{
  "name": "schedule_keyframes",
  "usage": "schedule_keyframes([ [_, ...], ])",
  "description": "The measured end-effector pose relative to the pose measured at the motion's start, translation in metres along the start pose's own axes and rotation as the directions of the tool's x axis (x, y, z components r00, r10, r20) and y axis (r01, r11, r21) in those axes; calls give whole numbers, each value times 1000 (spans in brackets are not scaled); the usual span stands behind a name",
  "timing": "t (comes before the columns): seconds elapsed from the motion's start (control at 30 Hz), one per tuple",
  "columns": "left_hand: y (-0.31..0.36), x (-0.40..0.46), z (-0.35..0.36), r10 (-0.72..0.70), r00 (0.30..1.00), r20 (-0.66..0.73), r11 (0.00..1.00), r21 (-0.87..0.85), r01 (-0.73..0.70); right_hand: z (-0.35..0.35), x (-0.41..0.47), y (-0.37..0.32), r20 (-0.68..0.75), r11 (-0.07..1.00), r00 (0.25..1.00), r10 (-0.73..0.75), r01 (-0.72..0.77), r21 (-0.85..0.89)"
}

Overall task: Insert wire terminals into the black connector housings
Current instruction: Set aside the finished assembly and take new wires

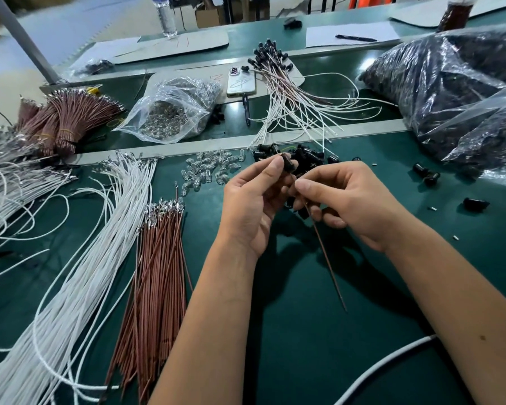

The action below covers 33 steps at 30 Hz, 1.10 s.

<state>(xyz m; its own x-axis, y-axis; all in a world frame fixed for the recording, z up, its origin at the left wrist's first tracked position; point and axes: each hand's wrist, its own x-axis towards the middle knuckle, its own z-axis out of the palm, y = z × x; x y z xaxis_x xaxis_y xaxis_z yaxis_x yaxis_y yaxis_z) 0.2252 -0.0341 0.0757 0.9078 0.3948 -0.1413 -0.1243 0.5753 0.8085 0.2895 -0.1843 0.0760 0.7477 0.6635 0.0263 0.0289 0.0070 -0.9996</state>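
My left hand (251,197) pinches a black connector housing (289,164) between thumb and fingers, above the green table. My right hand (345,200) grips a brown wire (324,252) near its top end, right beside the housing; the wire hangs down toward me. The terminal tip is hidden between my fingertips. Behind my hands lies a pile of black housings (307,159). Loose brown wires (155,273) and white wires (100,244) with terminals lie to the left.
Small clear bulbs (208,171) are scattered left of the housings. Finished assemblies (289,95), a phone (241,81), a pen (247,109) and a bag of clear parts (170,112) sit farther back. Large bags of black parts (450,83) fill the right. Stray housings (427,173) lie at right.
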Motion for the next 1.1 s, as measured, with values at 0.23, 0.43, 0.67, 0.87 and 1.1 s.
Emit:
schedule_keyframes([
  [0.23, -2, 0, 0, -11, 996, 83, 999, 34, 8, 4, 1, 0, -71, 1000, 997, -16, 15, -18],
  [0.43, -2, -3, 2, 5, 991, 131, 1000, 27, -9, 2, 0, 0, -66, 999, 997, -42, 40, -27],
  [0.67, 0, -4, 2, 8, 990, 142, 1000, 19, -10, -1, 1, 2, -73, 997, 995, -64, 61, -49],
  [0.87, 0, -2, -1, 29, 991, 133, 999, 22, -33, -2, 2, 4, -48, 996, 997, -67, 65, -59],
  [1.1, 0, -1, -3, 52, 988, 142, 998, 29, -57, -3, 2, 6, -59, 993, 995, -86, 81, -84],
])
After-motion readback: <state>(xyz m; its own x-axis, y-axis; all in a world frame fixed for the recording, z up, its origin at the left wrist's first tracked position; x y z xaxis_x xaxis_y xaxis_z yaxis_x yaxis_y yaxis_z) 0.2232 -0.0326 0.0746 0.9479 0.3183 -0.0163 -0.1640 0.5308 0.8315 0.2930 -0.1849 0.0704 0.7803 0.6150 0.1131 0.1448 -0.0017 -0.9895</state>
